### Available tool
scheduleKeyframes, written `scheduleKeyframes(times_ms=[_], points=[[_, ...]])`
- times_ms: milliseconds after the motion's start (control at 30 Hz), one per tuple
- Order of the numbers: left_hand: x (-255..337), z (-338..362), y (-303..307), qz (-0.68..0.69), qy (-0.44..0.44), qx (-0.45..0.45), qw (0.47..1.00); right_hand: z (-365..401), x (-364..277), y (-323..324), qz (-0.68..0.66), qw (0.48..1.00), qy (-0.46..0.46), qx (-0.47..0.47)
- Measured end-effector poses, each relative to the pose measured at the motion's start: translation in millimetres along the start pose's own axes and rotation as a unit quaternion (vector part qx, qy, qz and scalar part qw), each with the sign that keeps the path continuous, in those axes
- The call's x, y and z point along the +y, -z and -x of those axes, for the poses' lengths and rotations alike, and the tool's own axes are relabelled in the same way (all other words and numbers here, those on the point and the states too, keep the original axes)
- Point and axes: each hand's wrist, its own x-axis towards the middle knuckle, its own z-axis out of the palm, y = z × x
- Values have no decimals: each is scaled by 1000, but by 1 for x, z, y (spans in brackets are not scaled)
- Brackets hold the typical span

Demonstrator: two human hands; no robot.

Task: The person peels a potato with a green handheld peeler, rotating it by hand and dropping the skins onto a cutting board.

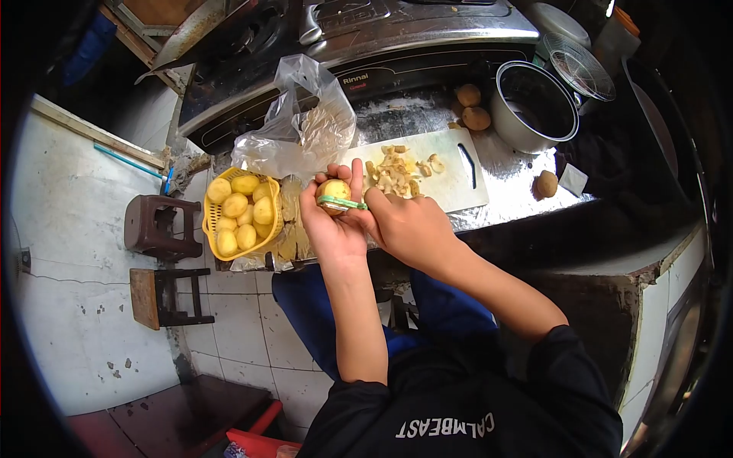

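Cupped in my left hand [336,229] is a partly peeled potato [334,188], its upper side pale yellow and some brown skin still on it. My right hand [411,229] is closed around a green peeler [345,203], whose head lies across the potato. Beyond my hands a white cutting board [454,183] carries a heap of potato peelings [394,174]. On the left a yellow plastic basket [209,226] is filled with several peeled potatoes [245,214]. A crumpled clear plastic bag [305,122] lies just past my left hand.
Unpeeled potatoes [475,117] lie by a metal pot [569,130] at the back right. Another brown potato [546,184] sits near a small white square [573,179]. A Rinnai stove [427,65] spans the back. Stools [162,225] stand on the floor at left.
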Motion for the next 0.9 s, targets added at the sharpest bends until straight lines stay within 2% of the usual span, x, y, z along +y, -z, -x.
scheduleKeyframes(times_ms=[33,100,133,200,267,333,367,467,633,700,733,800,833,867,900], points=[[0,0,2,-1,-1,0,1000,-1,0,-1,9,1000,5,15],[-1,0,5,5,-21,-73,997,-5,0,-1,18,999,9,32],[-4,8,-10,4,-19,-74,997,-9,-2,1,21,999,-20,38],[-12,23,-35,-107,-25,67,992,-13,1,3,25,997,-52,46],[-10,21,-31,-105,-29,45,993,-15,2,1,-28,996,-69,54],[-9,16,-32,-27,-36,28,999,-13,3,2,-43,994,-83,54],[-4,18,-26,-1,14,-50,999,-12,3,3,-61,992,-96,53],[-2,7,-7,16,35,-55,998,-15,11,1,-128,983,-115,68],[-2,10,-14,3,54,-28,998,-20,9,8,-180,974,-124,49],[-7,16,-23,-84,19,1,996,-20,1,16,-252,958,-137,20],[-7,16,-22,-84,20,2,996,-21,2,15,-252,958,-138,20],[-7,15,-21,-112,-21,-20,993,-26,6,14,-300,937,-180,2],[-5,12,-16,-104,-13,-47,993,-28,6,13,-363,904,-228,3],[-4,10,-11,-105,-14,-46,993,-28,10,7,-363,903,-228,2],[-2,8,-8,-60,20,-87,994,-28,13,1,-359,907,-217,39]])
